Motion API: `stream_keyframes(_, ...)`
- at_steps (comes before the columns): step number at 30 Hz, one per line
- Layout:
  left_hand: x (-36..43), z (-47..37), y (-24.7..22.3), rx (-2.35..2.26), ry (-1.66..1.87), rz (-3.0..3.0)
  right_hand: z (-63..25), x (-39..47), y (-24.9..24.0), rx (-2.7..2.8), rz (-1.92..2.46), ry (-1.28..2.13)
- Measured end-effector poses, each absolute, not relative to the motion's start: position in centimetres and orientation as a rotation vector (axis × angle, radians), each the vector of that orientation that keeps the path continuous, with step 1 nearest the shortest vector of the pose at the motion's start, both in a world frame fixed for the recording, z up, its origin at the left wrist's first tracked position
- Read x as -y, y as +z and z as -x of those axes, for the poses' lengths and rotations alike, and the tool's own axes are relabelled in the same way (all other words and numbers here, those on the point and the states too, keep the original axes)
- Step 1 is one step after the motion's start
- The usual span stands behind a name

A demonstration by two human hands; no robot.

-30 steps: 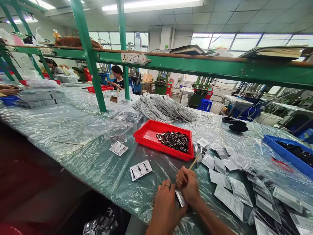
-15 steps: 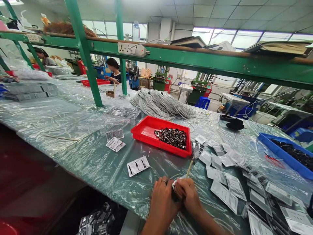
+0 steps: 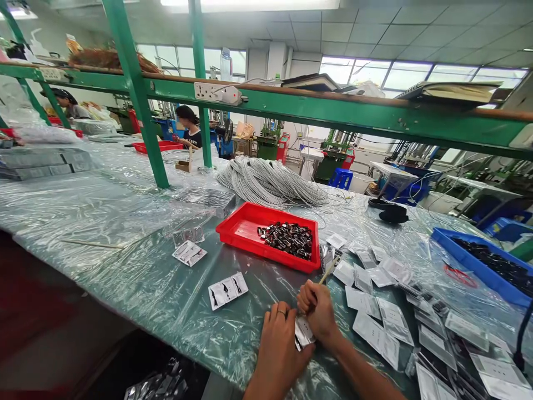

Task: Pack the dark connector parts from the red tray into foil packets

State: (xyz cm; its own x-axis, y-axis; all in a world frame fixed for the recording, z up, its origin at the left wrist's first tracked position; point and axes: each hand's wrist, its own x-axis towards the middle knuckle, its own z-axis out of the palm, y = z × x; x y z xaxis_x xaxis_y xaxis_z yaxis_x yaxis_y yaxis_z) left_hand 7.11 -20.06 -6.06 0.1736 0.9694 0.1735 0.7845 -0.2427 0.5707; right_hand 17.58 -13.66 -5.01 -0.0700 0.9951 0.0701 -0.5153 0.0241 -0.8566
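My left hand [image 3: 278,343] touches the packet [image 3: 305,330], fingers together, thumb apart | my right hand [image 3: 320,312] curls round a thin stick [image 3: 329,270] | red tray [image 3: 240,221] beyond

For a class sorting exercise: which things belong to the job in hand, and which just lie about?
Likely the job's: packet at the left hand; stick in the right hand; nearby packets; red tray, perhaps.

Probably just lying about: books; bottle; cable coil.
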Motion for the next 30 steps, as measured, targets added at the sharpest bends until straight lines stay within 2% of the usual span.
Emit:
stream_keyframes(15,20.4,-7.0,-6.4,-1.674,0.704,-2.103,-20.3,19.0,-6.5,0.951,0.835,1.496)
stream_keyframes(22,20.3,-7.5,-4.6,-1.677,0.571,-2.135,-20.8,14.8,-3.8,0.838,0.743,1.428)
stream_keyframes(30,19.4,-9.1,-6.0,-1.646,0.716,-2.22,-19.8,13.3,-5.2,0.84,0.738,1.388)
